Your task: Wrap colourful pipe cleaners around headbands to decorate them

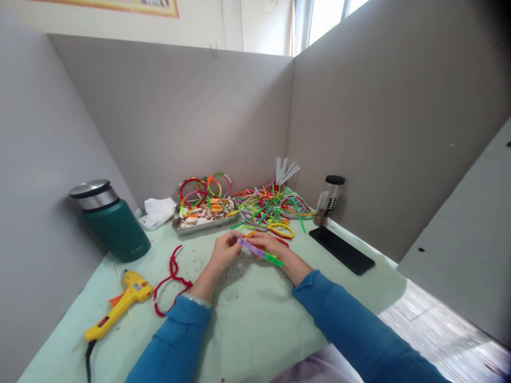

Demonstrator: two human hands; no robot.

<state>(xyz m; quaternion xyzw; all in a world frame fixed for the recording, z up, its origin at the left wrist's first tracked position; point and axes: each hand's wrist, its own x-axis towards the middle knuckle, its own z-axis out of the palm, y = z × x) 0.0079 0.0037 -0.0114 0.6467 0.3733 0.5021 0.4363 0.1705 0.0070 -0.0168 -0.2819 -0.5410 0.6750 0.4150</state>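
Over the middle of the table both hands meet at a pipe-cleaner ring [252,248] with purple, green, orange and red lengths, seen nearly edge-on. My left hand [225,250] pinches its purple end, where a thin greyish-purple strand sticks out. My right hand [273,244] is closed round the far side, behind the purple and green part; its fingertips are partly hidden. Just beyond the hands lie a heap of coloured pipe cleaners [271,210] and a metal tray [207,227] of shells. A red pipe-cleaner loop [174,274] lies beside my left wrist.
Finished-looking coloured rings [219,180] lean over the tray. At left stand a green bottle [115,229] and a yellow glue gun [120,307] with its cord. White tissue [157,213] lies behind. At right are a black phone [341,250] and a clear bottle [330,199]. Grey partitions [179,117] enclose the table.
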